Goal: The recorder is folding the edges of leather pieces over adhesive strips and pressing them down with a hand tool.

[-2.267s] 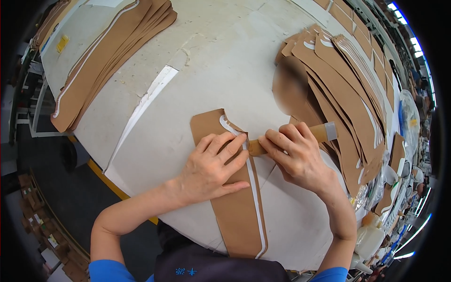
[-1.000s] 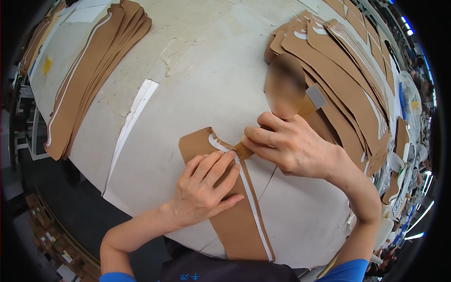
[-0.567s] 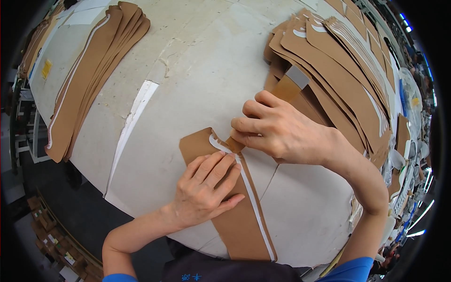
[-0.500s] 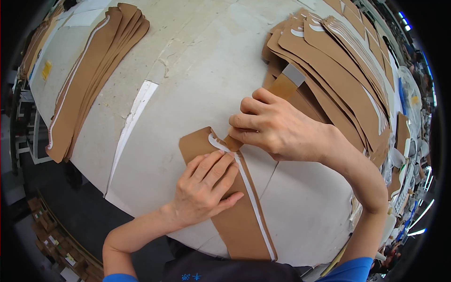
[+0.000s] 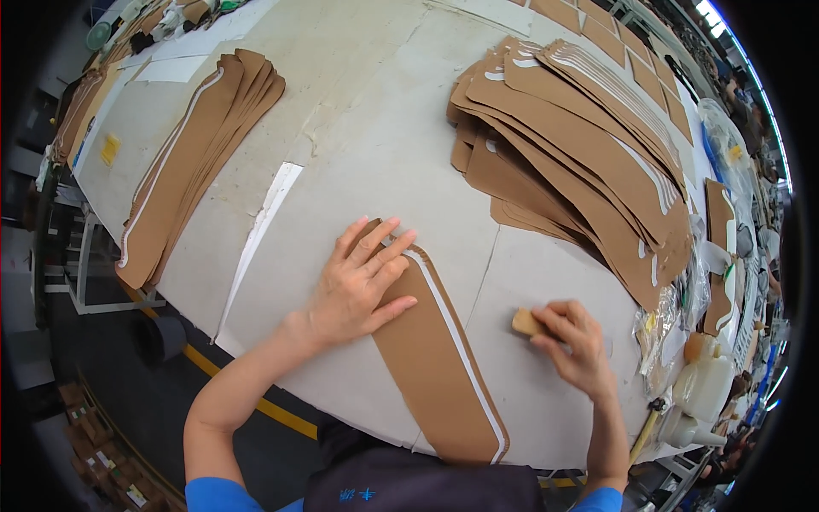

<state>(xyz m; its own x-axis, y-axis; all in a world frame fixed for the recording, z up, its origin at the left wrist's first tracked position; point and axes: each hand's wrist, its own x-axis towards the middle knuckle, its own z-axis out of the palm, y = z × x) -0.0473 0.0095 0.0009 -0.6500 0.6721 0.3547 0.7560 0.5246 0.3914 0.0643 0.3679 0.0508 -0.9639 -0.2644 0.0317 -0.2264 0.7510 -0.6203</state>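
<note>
One tan panel (image 5: 444, 367), white-striped near its edge, lies beneath spread left fingers (image 5: 373, 241); right fingers (image 5: 560, 323) grip a tan tool (image 5: 526, 322).

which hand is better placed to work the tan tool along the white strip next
Right hand, most likely: it holds the tan tool and is right of the brown piece, on the side where the white strip runs. The left hand lies across the piece's far end, seemingly steadying it.

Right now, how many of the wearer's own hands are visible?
2: left hand on the far end of the brown panel; right hand off to its right, holding a tan tool.
</note>
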